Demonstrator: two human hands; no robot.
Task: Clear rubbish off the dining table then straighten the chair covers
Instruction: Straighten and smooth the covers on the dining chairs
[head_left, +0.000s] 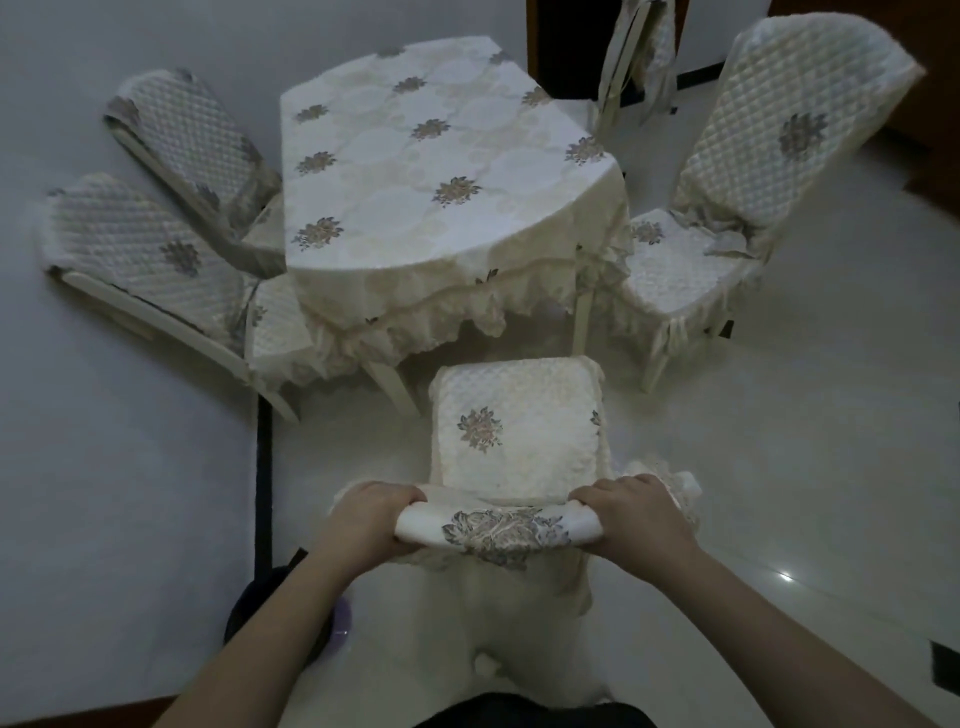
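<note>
Head view: hands (374, 514) hide the chair cover (498, 530) corners.

The tabletop (447, 171) is under a cream woven cloth with a soft sheen, printed or embroidered with grey-gold flower clusters and edged in a lacy ruffle. The chair covers (519, 431) are quilted fabric in a diamond stitch, faintly satiny, with the same flower motif. The backrest cover (493, 530) the hands grip looks smooth and cloth-like, trimmed with lace. Chair legs (582, 317) look painted, cream, smooth. The floor (810, 467) is glossy pale tile.
</note>
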